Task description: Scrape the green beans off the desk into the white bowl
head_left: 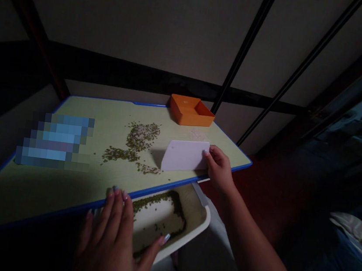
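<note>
In my right hand (220,166) is a white flat scraper (185,156), pinched between thumb and fingers at its right end. It stands on its long edge on the table, tilted slightly. Small green beans (141,137) lie scattered to its left, some mixed with white grains. Below the table edge is a white tray (205,217) with green beans along its inner sides and a few on its floor. My left hand (113,228) is open over the tray's left part, fingers stretched to the table edge and thumb at the near rim. It hides that end of the tray.
An orange open box (192,112) stands at the far right corner of the pale, blue-edged table (72,188). A blurred-out blue item (57,140) lies at the left. Behind rise dark-framed panels (148,21). Dark bedding (345,248) shows at the lower right.
</note>
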Tool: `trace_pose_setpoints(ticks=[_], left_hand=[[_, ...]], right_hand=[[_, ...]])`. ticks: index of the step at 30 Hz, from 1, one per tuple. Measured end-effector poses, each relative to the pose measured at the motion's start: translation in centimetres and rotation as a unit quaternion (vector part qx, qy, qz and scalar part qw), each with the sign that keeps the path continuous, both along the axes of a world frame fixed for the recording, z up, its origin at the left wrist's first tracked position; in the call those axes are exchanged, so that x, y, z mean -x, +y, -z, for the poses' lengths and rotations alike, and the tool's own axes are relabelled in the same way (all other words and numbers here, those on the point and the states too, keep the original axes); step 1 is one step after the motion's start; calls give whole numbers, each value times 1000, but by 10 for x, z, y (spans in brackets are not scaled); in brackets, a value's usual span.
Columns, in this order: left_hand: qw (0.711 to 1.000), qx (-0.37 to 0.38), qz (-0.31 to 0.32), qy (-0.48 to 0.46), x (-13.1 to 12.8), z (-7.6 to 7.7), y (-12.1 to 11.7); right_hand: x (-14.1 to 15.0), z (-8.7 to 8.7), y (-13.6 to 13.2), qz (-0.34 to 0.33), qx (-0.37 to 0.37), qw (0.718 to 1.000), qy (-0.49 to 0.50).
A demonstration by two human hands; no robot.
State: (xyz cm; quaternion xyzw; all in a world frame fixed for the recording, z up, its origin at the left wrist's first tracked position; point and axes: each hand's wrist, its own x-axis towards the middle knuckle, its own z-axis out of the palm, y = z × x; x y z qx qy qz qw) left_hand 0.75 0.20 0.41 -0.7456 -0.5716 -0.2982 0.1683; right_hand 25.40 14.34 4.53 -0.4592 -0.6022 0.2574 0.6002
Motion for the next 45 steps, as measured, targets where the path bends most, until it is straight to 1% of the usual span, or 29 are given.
trace_pose_setpoints(ticks=[6,12,20,25,29,33,37,45], left_hand=[[1000,14,-8,-5,0,0,-3],[1000,15,-3,0,0,0,-3],[1000,11,-8,0,-2,-3,-3],[1000,12,-6,0,-3,-3,-2],[1000,12,-7,-1,-2,-2,-2],[1000,22,-8,2,-1,-2,-3],[1000,16,-3,4,-1,-2,-3],[1000,8,-5,-2,-1,-1,-2]], right_hand=[[-1,-3,9,-32,12,999,-9],[-5,1,16,-37,21,999,-1],[-8,2,15,-37,14,999,-5],[-6,0,14,-53,23,998,8],[-3,0,13,-39,21,999,-2],[-2,0,14,-40,10,999,-13],[-1,-1,15,-58,17,998,-21],[-2,-3,15,-84,39,996,3]])
